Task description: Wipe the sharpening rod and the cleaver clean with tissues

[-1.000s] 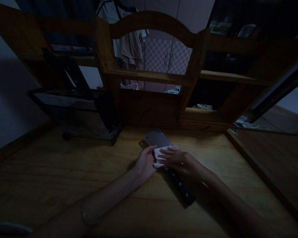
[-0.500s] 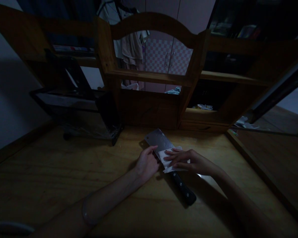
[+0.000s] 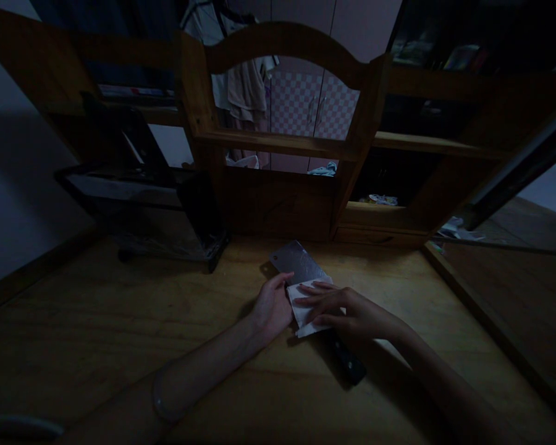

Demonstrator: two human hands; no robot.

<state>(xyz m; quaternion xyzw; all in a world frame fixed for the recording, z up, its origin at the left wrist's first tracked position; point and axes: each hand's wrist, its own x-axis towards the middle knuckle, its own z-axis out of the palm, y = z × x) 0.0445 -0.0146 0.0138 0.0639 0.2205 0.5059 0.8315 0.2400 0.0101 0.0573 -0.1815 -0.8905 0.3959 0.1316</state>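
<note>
A cleaver (image 3: 296, 262) with a broad steel blade and a black handle lies flat on the wooden desk (image 3: 120, 334), blade pointing away from me. A white folded paper towel (image 3: 303, 314) lies across the blade near the handle. My right hand (image 3: 343, 307) presses flat on the towel with fingers stretched out. My left hand (image 3: 272, 306) rests at the blade's left edge, fingers curled against it, steadying the cleaver.
A black wire rack (image 3: 139, 204) stands at the back left of the desk. A wooden shelf unit (image 3: 287, 142) with an arched opening rises behind the cleaver. A raised wooden edge (image 3: 482, 315) borders the desk on the right. The room is dim.
My right hand slid the towel along the blade, toward the handle and back to the left. My left hand stayed at the blade's edge.
</note>
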